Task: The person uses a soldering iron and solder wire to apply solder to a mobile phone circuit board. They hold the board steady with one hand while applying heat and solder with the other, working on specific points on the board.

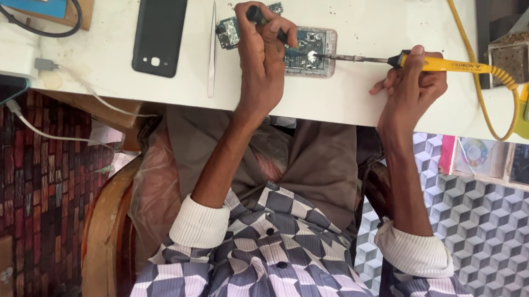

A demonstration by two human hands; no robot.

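Gripping a yellow-handled soldering iron (440,64), the right hand (412,85) was closed around its grip near the metal shaft, and the tip reached left onto an opened phone with an exposed circuit board (312,52) lying flat on the white bench (348,98). The left hand (263,53) was clamped on a slim black-handled tool (258,18), whose working end lay hidden behind the fingers, over the left part of the opened phone. The two hands stood apart, one on either side of the phone's middle. A small loose circuit board (228,32) lay just beside the left hand, partly under it. Silver metal tweezers (212,51) lay further left on the bench, and beyond them a black phone lying face down (159,27). The iron's coiled yellow cable (502,95) looped off to the right, near a small metal tin of brownish material (511,60). A white charger block (13,50) sat at the bench's left edge.
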